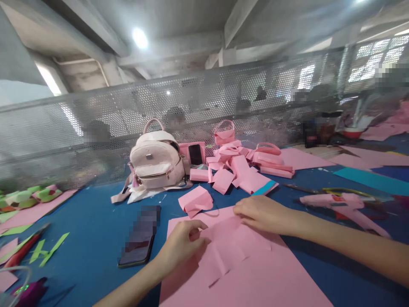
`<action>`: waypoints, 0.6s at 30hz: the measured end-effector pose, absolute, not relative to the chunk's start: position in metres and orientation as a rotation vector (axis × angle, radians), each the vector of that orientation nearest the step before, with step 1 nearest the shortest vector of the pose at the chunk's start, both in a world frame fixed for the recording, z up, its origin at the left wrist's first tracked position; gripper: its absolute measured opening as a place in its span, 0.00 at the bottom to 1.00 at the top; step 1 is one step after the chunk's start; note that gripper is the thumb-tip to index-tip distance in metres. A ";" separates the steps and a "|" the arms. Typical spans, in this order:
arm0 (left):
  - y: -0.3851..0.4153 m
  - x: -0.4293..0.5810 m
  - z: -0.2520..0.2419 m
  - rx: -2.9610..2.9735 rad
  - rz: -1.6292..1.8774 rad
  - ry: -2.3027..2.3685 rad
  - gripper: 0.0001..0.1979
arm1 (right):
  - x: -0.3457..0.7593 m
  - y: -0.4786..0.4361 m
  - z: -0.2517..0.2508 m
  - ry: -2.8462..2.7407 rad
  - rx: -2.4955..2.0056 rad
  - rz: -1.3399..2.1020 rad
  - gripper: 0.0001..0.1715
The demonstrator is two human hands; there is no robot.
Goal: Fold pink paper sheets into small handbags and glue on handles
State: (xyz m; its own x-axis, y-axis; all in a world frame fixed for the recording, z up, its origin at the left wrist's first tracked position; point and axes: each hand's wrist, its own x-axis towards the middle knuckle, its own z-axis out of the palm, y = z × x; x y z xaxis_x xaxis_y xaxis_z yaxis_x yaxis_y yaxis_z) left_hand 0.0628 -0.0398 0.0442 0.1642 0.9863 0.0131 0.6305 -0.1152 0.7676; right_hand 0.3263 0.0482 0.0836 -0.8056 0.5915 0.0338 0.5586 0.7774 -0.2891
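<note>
A large sheet of pink paper (265,277) lies on the blue table in front of me, with a smaller cut piece of pink paper (228,241) on top, its slits and flaps showing. My left hand (182,243) is curled at the left edge of the cut piece, thumb and fingers closed on it. At the far right edge, my right hand (260,213) bends its fingers down over the same piece; its fingertips are partly hidden. Just beyond the hands sits a folded pink paper form (195,200). A phone (140,238) lies left of my left hand.
A pale backpack (156,160) and a heap of folded pink paper pieces (234,166) stand before a perforated metal divider (198,94). On the right lies a pink glue gun (335,202). A red-handled tool (24,249) and green paper strips (49,249) lie on the left.
</note>
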 end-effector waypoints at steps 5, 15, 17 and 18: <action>-0.048 0.073 0.044 1.831 0.717 1.533 0.12 | 0.311 0.035 0.073 -2.823 -0.813 0.434 0.06; -0.045 0.064 0.037 2.018 0.755 1.546 0.09 | 0.301 0.032 0.039 -2.667 -0.685 0.466 0.07; -0.046 0.062 0.031 2.163 0.769 1.537 0.09 | 0.305 0.031 0.034 -2.654 -0.663 0.460 0.10; -0.047 0.061 0.028 2.293 0.795 1.516 0.09 | 0.307 0.029 0.032 -2.650 -0.651 0.456 0.12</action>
State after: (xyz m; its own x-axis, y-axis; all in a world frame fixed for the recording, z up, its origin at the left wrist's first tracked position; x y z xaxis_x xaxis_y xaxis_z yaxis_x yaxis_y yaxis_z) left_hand 0.0614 -0.0466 0.0285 0.2986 0.9094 0.2897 0.7556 -0.4107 0.5104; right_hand 0.3066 0.0292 0.0322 -0.8238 0.4955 0.2754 0.3749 0.8406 -0.3911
